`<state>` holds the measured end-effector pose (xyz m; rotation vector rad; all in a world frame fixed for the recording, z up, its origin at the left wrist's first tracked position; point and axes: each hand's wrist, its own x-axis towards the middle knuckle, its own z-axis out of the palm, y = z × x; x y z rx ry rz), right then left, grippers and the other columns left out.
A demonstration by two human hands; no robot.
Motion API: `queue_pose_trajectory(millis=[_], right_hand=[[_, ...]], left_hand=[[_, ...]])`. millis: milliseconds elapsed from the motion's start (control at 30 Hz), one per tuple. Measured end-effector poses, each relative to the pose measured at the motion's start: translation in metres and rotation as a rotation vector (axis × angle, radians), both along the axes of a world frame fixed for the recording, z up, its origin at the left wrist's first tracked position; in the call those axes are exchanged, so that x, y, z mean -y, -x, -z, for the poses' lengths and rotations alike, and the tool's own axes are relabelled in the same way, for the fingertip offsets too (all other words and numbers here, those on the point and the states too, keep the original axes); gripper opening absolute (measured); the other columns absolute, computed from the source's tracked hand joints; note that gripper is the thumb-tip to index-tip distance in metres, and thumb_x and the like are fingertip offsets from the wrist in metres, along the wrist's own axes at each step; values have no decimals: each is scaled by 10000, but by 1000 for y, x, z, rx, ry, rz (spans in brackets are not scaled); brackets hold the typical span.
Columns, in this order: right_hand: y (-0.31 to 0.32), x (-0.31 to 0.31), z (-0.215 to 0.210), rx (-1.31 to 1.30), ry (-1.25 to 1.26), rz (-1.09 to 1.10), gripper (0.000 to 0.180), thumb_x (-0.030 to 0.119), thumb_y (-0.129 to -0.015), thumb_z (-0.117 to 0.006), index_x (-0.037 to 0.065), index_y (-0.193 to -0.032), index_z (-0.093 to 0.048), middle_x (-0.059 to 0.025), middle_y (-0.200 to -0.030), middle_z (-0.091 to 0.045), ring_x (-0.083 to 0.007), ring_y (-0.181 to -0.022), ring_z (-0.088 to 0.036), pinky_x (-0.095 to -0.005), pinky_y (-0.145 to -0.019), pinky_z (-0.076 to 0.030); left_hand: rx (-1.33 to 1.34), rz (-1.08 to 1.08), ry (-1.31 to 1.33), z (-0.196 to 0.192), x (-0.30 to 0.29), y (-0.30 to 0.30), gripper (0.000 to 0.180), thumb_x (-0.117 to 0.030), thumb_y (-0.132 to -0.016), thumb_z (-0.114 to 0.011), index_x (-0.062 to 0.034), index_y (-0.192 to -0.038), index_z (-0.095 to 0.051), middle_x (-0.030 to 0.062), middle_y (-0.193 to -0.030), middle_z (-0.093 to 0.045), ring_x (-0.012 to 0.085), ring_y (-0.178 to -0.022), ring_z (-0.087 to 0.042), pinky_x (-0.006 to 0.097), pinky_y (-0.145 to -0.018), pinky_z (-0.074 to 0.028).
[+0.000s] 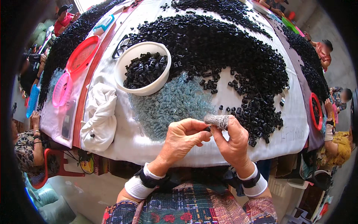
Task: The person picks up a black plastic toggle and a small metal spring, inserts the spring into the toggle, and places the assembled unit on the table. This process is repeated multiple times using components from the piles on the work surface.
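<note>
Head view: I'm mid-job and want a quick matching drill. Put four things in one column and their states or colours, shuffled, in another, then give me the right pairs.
Column one
1. White plastic bowl
2. Heap of small coil springs
3. White cloth
4. Right hand

Column two
A. Crumpled, near the table's front edge at left
B. Has a grey, mottled wrapping along one finger
C. Holds many small black parts
D. Translucent blue-grey, spread loose on the table cover

Right pairs: 1-C, 2-D, 3-A, 4-B
</note>
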<state>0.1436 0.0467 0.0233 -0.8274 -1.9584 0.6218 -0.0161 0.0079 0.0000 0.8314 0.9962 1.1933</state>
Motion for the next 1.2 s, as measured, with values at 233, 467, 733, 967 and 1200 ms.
queue_pose_trajectory(millis=[233,467,733,967,1200], right_hand=[[-7,2,2,80,-113,-43,286,-83,-756,-644,-39,-1037,-622,-166,-919,-645,-235,-747,-666,-302,-604,-529],[-9,2,4,8,-56,2,332,-105,-775,-606,-42,-1101,-594,-151,-943,-653,-219,-762,-671,-293,-633,-541],[-32,-40,4,-100,154,308,171,-46,-850,-545,-16,-1001,-619,-99,-876,-666,-117,-731,-635,-252,-629,-509],[-25,-51,22,259,-94,255,194,-90,-743,-592,-33,-928,-599,-175,-861,-612,-333,-808,-603,-378,-709,-495],[-18,-60,29,555,-181,97,211,-25,-720,-597,0,-929,-584,-149,-896,-595,-317,-852,-570,-391,-760,-481]], left_hand=[[65,-1,-22,4,0,5,195,-41,-829,-683,33,-1001,-628,121,-910,-680,175,-798,-674,258,-625,-555],[137,38,27,5,-4,4,215,-95,-838,-695,20,-1008,-634,99,-892,-680,157,-789,-671,248,-613,-539],[193,25,70,2,-6,5,190,-60,-835,-678,7,-1006,-627,160,-925,-680,181,-767,-671,265,-612,-554],[222,10,68,8,-5,11,191,-65,-840,-675,1,-1012,-622,171,-925,-680,185,-761,-671,266,-608,-556],[221,22,96,12,-6,14,191,-59,-841,-674,3,-1014,-621,167,-926,-679,184,-755,-670,265,-608,-558]])
